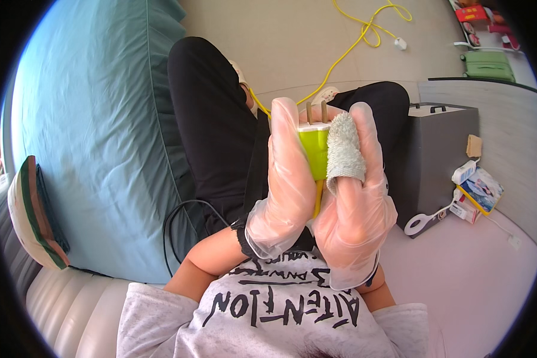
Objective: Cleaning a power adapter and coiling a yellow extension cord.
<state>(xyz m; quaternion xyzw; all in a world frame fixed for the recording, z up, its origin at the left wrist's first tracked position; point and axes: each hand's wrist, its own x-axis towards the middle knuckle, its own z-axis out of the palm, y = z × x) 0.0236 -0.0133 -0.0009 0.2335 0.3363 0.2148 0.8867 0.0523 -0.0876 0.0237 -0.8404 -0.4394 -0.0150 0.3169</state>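
Note:
Both hands wear clear plastic gloves and come together in front of my chest. My left hand (286,179) grips the side of a two-pin power plug (314,150) with a lime-green body and a white face. Its two metal prongs (317,112) point away from me. A yellow cord (317,201) leaves the plug's lower end between my wrists. Over fingers of my right hand (355,219) is wrapped a pale grey terry cloth (347,150), pressed to the plug's right side. Some fingers behind the plug are hidden.
More yellow cord (326,74) loops across the floor to a white connector (400,43). On the left stands a bed with a blue cover (94,134). At right are a grey cabinet (443,147), a white power strip (465,171) and boxes. A green suitcase (487,65) lies farther off.

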